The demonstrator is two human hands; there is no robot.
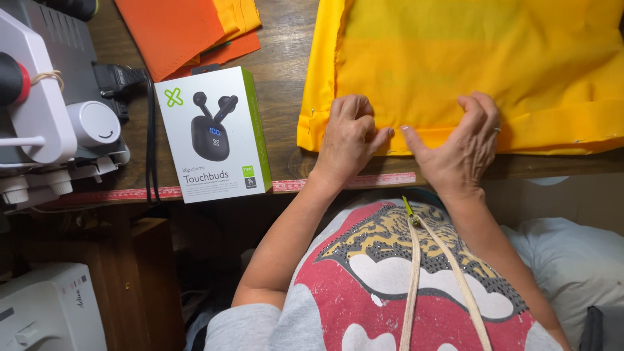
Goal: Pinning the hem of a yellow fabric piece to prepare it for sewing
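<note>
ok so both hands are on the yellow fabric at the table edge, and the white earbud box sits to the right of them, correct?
Not quite. The head view shows the white earbud box to the left of the hands, not the right. The rest holds: the left hand and right hand both press on the yellow fabric near the table edge.
</note>
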